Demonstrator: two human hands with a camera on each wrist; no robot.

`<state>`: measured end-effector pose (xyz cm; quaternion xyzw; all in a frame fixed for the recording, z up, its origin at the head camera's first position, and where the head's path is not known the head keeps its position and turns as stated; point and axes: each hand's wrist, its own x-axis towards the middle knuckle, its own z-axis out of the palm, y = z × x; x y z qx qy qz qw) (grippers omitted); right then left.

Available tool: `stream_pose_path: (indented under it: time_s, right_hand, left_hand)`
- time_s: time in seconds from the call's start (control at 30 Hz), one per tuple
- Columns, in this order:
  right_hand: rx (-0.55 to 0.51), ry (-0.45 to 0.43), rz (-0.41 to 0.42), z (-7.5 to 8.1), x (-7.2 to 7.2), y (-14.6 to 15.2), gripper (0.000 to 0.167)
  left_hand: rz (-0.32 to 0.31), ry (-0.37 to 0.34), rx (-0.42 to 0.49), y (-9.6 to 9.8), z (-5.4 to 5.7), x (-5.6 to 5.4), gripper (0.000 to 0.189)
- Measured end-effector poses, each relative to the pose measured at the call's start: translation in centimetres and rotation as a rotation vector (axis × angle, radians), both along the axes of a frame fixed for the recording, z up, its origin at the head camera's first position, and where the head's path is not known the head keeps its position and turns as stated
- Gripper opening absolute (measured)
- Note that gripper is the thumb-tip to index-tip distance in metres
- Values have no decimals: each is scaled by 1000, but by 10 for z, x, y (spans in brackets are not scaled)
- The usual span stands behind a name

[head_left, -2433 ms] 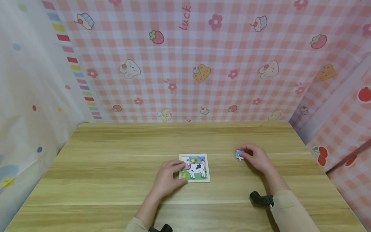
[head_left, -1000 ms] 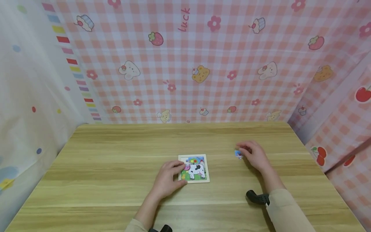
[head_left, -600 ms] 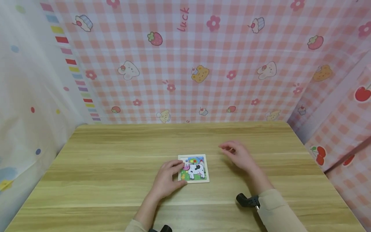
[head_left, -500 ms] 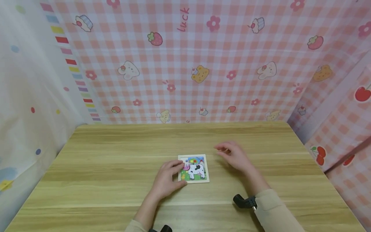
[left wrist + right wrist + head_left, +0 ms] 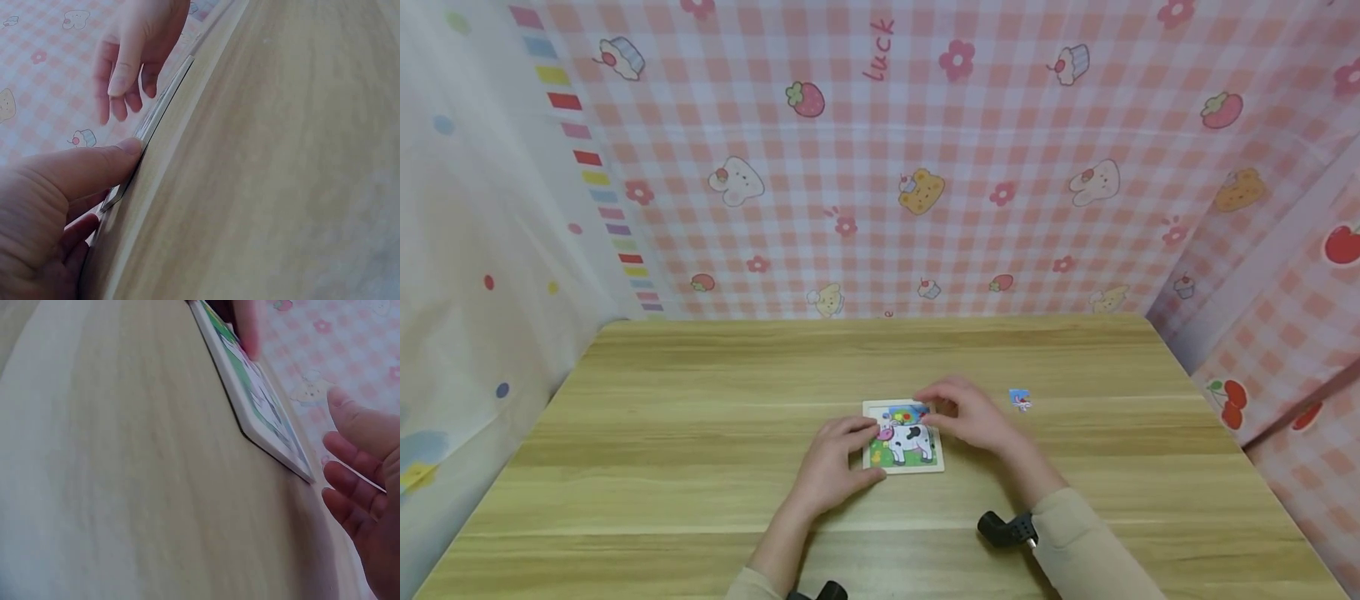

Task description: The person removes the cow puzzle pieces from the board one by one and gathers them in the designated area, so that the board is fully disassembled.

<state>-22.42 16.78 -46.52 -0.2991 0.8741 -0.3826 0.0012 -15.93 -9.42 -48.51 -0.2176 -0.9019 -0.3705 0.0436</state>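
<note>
In the head view a small square cow puzzle (image 5: 912, 447) in a pale wooden frame lies flat on the table. My left hand (image 5: 833, 460) holds its left side, thumb at the near edge and fingertips over the picture's left part. The left wrist view shows that thumb (image 5: 103, 165) against the frame's edge. My right hand (image 5: 972, 417) hovers at the far right corner, fingers loosely bent and nothing seen in them; the right wrist view shows them apart from the frame. A blue puzzle piece (image 5: 1020, 400) lies on the table to the right.
The wooden table (image 5: 700, 392) runs back to a pink checked cloth (image 5: 820, 167). A white dotted cloth (image 5: 482, 208) hangs at the left, and more checked cloth at the right. Black wrist cameras (image 5: 1003, 529) stick out from both forearms.
My right hand has let go of the blue puzzle piece, leaving it on the table, and has moved left to the cow puzzle. My left hand has stayed in place.
</note>
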Motion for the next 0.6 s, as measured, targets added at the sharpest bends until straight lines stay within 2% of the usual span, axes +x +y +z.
stream_pose_path:
  time_s: [0.17, 0.37, 0.6]
  right_hand:
    - [15, -12, 65, 2, -1, -11, 31]
    - [45, -13, 95, 1, -6, -21, 31]
    - [145, 21, 147, 4, -13, -28, 30]
  left_hand:
    - [-6, 6, -5, 0, 0, 0, 61]
    - [-12, 10, -4, -1, 1, 0, 61]
    - [-14, 10, 3, -1, 1, 1, 60]
